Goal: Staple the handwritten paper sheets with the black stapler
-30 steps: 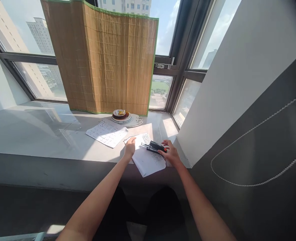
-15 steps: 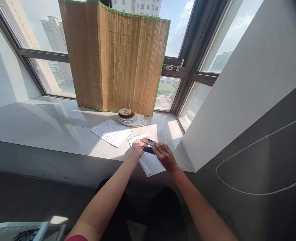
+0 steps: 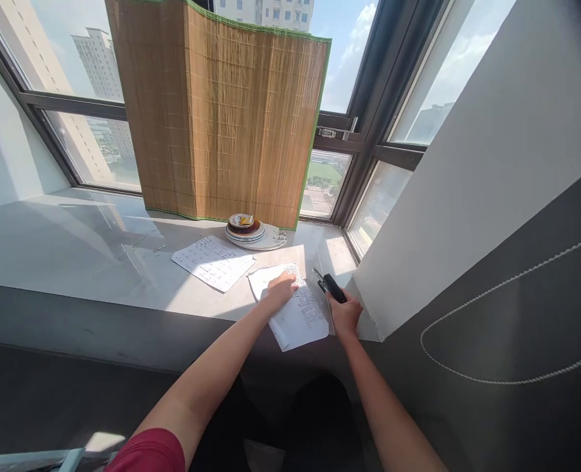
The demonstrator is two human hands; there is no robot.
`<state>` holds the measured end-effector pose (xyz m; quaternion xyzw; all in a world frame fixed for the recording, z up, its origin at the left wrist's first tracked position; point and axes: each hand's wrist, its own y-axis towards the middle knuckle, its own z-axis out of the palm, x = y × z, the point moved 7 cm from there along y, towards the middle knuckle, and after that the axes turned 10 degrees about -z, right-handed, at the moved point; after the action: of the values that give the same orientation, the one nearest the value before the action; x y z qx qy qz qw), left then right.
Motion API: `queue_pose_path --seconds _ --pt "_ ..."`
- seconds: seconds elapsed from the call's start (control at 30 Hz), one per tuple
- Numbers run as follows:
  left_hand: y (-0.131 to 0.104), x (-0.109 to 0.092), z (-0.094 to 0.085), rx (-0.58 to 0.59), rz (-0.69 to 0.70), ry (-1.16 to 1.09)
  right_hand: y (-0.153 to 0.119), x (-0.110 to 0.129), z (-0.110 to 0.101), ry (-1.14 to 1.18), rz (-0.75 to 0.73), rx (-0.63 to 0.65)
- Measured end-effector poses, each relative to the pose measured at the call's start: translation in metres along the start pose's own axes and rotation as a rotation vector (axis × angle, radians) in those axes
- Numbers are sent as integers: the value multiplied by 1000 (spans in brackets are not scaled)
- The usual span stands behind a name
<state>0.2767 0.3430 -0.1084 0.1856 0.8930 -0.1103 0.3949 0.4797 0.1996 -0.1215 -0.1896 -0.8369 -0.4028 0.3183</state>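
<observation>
Drawn on or written over, a sheet of white paper (image 3: 298,321) lies at the sill's front edge, its near part hanging over and one corner folded. My left hand (image 3: 280,290) rests on its upper part with the fingers curled in; whatever they hold, if anything, is hidden. To the right of the paper, my right hand (image 3: 347,316) is closed around the rear end of a black and silver stapler (image 3: 334,288). The stapler's jaws are spread apart and point away from me, toward the window.
Behind my left hand lies a handwritten sheet (image 3: 214,262). A stack of plates (image 3: 273,239) stands farther back, before a bamboo mat (image 3: 241,124) leaning on the window. The slanted wall (image 3: 433,177) bounds the right side, where a beaded cord (image 3: 448,364) hangs.
My hands have come apart. The right one has carried the stapler to the right, off the paper. My left hand has left the stapler, turned over and settled on the sheet.
</observation>
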Motion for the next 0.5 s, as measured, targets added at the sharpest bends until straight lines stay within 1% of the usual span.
queue_pose_path --seconds 0.03,0.1,0.13,0.2,0.27,0.33,0.43,0.5 --pt "-1 0 2 2 13 22 -1 -4 0 8 32 14" --pt "-6 0 5 3 6 10 -1 -4 1 18 38 44" --pt "-8 1 5 1 -13 -37 0 -3 1 14 22 57" --pt "-12 5 -2 -18 -94 -262 0 0 1 6 1 70" --pt "-13 13 -16 -50 -194 -539 0 0 1 3 7 73" --pt "-14 21 -32 -44 -264 -715 -1 -2 1 7 20 66" --pt "-21 27 -57 26 -273 -816 -1 -5 1 -1 8 58" --pt "-33 29 -70 62 -281 -999 -1 -6 3 2 -8 64"
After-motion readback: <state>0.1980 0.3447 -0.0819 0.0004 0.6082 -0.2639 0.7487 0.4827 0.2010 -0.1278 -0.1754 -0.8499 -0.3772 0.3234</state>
